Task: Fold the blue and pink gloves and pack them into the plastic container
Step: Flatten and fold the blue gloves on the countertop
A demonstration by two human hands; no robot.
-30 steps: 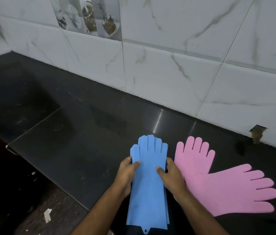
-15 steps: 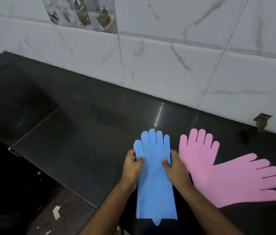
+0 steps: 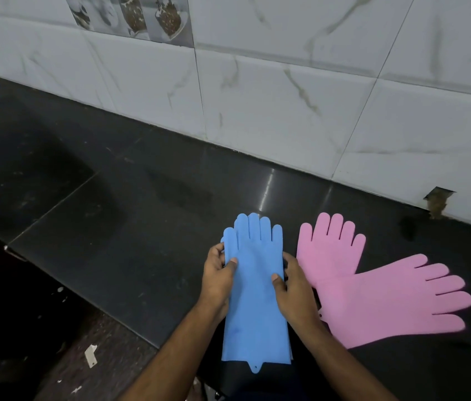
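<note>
Left hand and right hand pinch opposite long edges of flat blue rubber gloves, thumbs on top, other fingers curled beneath. Fingers under blue stack hidden; second blue layer barely shows at edges. Stack smooth, fingertips pointing away, cuff tab overhanging glossy black stone counter. Right of grip: two flat pink rubber gloves, overlapping at cuffs.
</note>
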